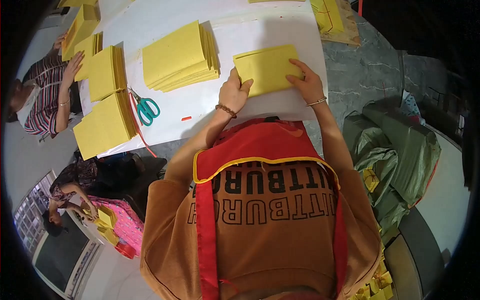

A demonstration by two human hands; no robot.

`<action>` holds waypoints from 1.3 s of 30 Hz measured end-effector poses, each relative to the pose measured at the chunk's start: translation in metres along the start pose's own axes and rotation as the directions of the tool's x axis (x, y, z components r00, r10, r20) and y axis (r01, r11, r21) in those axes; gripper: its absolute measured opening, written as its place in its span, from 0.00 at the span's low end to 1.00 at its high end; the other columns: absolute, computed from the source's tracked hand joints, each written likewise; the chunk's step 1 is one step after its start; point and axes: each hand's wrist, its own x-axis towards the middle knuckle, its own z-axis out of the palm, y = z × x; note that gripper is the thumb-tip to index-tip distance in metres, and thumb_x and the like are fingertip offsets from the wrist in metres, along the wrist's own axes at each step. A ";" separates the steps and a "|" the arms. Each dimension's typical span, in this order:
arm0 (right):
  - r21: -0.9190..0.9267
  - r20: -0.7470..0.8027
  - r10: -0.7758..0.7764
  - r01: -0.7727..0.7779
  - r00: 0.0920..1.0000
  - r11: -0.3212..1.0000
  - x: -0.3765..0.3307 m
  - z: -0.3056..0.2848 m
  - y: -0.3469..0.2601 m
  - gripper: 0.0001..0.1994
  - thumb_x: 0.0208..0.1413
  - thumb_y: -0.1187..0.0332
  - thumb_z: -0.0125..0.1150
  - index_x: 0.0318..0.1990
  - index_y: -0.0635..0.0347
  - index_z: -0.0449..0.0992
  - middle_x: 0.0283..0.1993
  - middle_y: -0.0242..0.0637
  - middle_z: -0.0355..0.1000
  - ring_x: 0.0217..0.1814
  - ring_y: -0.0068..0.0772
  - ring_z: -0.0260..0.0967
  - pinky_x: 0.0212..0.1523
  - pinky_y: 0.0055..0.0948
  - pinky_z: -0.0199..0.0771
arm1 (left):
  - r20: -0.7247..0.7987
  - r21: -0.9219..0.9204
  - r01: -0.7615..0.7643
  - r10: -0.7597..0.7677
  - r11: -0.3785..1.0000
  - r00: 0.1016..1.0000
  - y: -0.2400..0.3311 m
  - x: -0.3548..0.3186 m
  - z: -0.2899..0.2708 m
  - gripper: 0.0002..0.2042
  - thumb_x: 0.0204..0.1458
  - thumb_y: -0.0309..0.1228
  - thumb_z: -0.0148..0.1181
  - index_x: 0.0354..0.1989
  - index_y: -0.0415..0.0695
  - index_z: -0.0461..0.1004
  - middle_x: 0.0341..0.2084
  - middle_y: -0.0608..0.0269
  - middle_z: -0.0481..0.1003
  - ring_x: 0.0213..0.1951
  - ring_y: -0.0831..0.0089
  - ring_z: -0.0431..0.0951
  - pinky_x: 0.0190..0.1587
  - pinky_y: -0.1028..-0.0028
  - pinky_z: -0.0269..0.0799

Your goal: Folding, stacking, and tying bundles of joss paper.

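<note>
A small bundle of folded yellow paper is between my two hands above the white table, near its front right. My left hand grips its left edge, thumb on the top face and fingers curled behind. My right hand closes on the right edge, with a finger at the upper corner and the thumb on the face. Just left of the bundle lies a fanned pile of larger folded yellow paper. Scissors with teal handles rest farther left, beside a red strip.
More yellow paper piles line the table's left side, where a person in a striped top handles some. Another person works at lower left by a pink cloth. Green wrapped bales stand on the right. A small red piece lies near the front edge.
</note>
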 end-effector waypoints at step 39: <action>-0.261 -0.110 0.037 -0.065 0.993 0.963 0.017 0.011 0.001 0.24 0.41 0.63 0.64 0.51 0.50 0.70 0.42 0.39 0.72 0.39 0.31 0.70 0.39 0.25 0.68 | -0.100 0.173 -0.040 0.058 0.984 0.993 0.011 0.008 -0.017 0.27 0.50 0.32 0.50 0.58 0.44 0.50 0.19 0.49 0.73 0.22 0.49 0.73 0.25 0.58 0.67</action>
